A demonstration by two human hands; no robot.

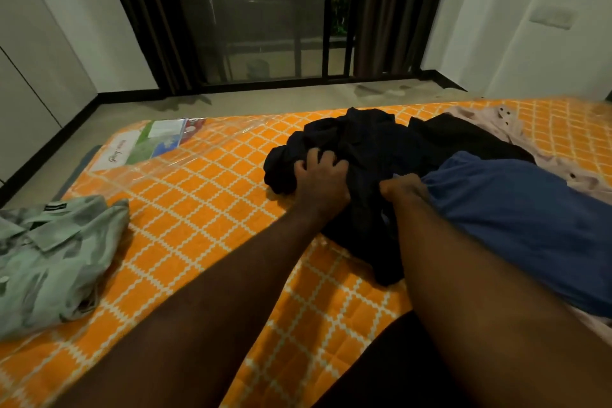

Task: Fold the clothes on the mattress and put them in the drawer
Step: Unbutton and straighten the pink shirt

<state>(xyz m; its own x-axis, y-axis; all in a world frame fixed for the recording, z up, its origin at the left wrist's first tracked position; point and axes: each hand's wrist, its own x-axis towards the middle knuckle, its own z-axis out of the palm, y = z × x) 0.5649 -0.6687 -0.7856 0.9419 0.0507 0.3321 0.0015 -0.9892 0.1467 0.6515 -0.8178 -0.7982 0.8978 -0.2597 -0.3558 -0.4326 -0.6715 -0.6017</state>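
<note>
A crumpled dark navy garment (364, 149) lies in a heap on the orange checked mattress (205, 209). My left hand (319, 180) grips a bunch of its cloth at the heap's left side, fingers curled into the fabric. My right hand (402, 190) grips the same dark garment near its middle, right beside a blue garment (516, 225) that lies to the right. A pale green shirt (49, 258) lies spread at the mattress's left edge. A pale pink spotted garment (490, 119) lies behind the pile at the far right.
The mattress lies on the floor, still in clear plastic with a printed label (149, 146) at its far left corner. Beyond it are bare floor (265, 101), a dark barred glass door (265, 16) with curtains, and white walls on both sides.
</note>
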